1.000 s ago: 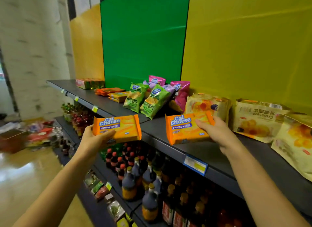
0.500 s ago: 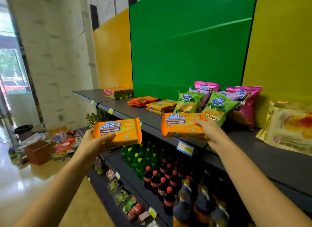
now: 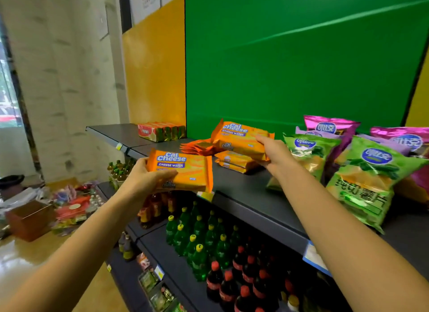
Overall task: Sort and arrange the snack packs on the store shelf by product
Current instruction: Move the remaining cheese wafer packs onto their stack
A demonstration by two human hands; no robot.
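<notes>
**Orange wafer packs in both hands at the top shelf**

Orange foil fills both hands. The left hand [image 3: 145, 180] grips a Cal Cheese wafer pack [image 3: 183, 171] at its lower left corner, thumb across the front and fingers [image 3: 167, 173] curled tight round the edge; this pack hangs in the air just off the front lip of the dark top shelf [image 3: 246, 191], face toward the camera and a little tilted.

The right hand [image 3: 275, 152] holds a second wafer pack [image 3: 239, 137] by its right end, the fingers closed on it from behind and below. That pack sits directly above a short stack of matching wafer packs [image 3: 233, 161] lying flat on the shelf; whether it touches the top of the stack cannot be told.

Just left of the stack lies a fan of thin orange sachets [image 3: 197, 147]. Further back, against the orange wall panel, is a row of red and green boxes [image 3: 161, 132]. Right of the right forearm stand green chip bags [image 3: 369, 179], leaning forward, with pink chip bags [image 3: 329, 126] behind them against the green panel.

On the shelf below stand green soda bottles [image 3: 199, 237] and dark cola bottles with red caps [image 3: 241, 272]. A brown box [image 3: 30, 220] and loose goods lie on the floor at the left.
</notes>
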